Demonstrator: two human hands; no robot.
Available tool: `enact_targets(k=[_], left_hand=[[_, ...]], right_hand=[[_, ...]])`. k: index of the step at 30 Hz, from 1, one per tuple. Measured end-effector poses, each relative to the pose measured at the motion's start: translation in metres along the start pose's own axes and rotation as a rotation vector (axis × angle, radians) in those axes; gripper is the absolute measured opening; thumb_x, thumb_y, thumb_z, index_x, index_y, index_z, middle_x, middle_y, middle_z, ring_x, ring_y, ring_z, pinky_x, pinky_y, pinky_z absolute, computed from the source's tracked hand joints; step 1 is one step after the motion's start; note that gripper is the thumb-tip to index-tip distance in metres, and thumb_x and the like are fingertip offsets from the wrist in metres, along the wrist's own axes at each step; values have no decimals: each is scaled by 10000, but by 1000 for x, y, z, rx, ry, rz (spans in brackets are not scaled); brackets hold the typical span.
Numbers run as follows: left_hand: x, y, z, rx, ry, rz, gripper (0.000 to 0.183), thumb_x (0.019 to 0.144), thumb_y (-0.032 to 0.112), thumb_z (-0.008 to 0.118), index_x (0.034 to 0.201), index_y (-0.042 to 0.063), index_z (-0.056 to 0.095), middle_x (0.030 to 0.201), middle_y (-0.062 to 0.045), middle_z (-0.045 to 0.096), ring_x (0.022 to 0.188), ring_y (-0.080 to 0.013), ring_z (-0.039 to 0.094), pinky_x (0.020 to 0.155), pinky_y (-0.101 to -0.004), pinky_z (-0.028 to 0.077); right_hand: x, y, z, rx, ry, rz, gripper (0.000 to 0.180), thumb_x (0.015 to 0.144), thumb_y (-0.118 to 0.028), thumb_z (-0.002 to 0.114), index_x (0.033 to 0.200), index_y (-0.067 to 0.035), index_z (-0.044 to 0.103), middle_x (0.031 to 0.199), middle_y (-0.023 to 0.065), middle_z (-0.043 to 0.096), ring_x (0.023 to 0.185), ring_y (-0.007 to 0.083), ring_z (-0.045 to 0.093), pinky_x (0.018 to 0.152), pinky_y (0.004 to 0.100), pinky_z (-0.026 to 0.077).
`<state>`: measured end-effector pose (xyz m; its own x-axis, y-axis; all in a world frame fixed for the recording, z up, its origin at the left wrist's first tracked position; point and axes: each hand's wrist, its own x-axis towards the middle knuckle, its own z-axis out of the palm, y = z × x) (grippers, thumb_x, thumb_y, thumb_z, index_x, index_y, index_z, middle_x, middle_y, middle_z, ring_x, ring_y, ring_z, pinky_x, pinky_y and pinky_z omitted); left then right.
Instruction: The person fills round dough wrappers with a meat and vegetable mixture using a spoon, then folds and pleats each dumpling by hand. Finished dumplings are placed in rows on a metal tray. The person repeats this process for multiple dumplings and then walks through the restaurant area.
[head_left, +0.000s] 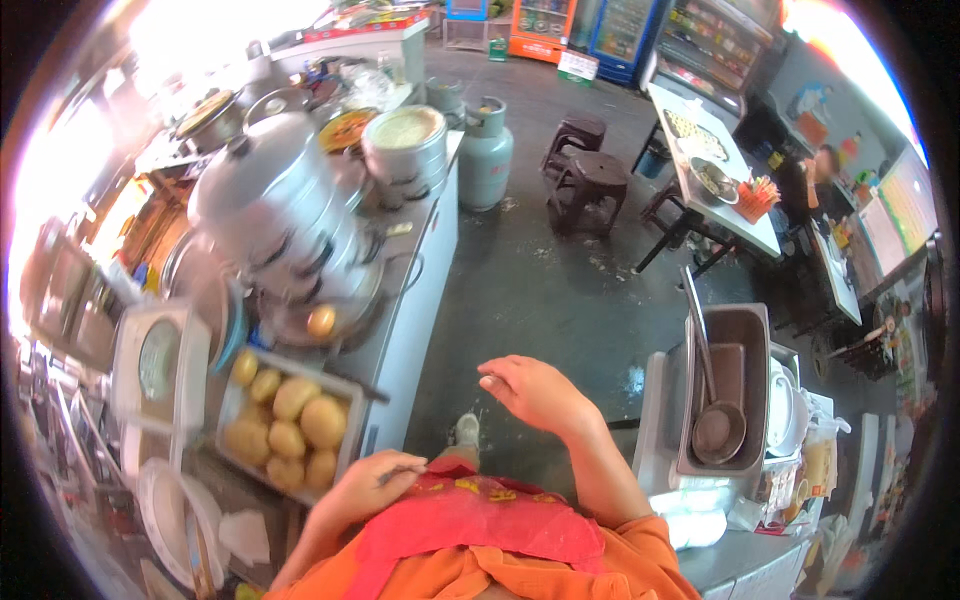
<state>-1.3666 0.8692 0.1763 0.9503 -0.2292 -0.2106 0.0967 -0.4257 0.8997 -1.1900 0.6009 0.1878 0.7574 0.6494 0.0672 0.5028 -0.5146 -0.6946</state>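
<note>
My right hand (525, 386) is raised over the dark floor, its fingers loosely bent, with nothing seen in it. My left hand (379, 480) is low in front of my red apron (480, 517), beside the tray; a small dark thing shows at its fingers, too unclear to name, and I cannot tell whether it is held. Left of that hand a rectangular tray (352, 420) holds several peeled potatoes (322, 421). Beyond the tray, a tall stack of metal steamers (277, 202) stands on the counter, with a round orange-yellow food item (321, 320) near its base.
A gas cylinder (486, 161) stands by the counter's end. Brown plastic stools (592, 180) and a white table (750, 217) stand farther off, with a seated person (821, 180) at the right. Near my right side, a deep metal pan (754, 330) holds a ladle (718, 431).
</note>
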Motion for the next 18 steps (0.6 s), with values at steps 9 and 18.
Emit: enact_targets(k=[9,18], left_hand=[[286,34,-38,-335,13,-116,260,966,-15,494,1104,21,711,1189,-112,681,1063,-192,652,950,-314,514],[561,53,-79,-222,144,94,191,841,-87,525,815,7,688,1080,-111,701,1025,-239,660,852,-317,541]], right_hand=[[173,121,-192,-119,186,9,294,977,-235,610,1182,-30,662,1130,176,685,1043,356,647,890,408,519],[362,285,-363,-161,797,-205,165,929,45,634,1067,-16,700,975,85,689,868,167,642,703,258,501]])
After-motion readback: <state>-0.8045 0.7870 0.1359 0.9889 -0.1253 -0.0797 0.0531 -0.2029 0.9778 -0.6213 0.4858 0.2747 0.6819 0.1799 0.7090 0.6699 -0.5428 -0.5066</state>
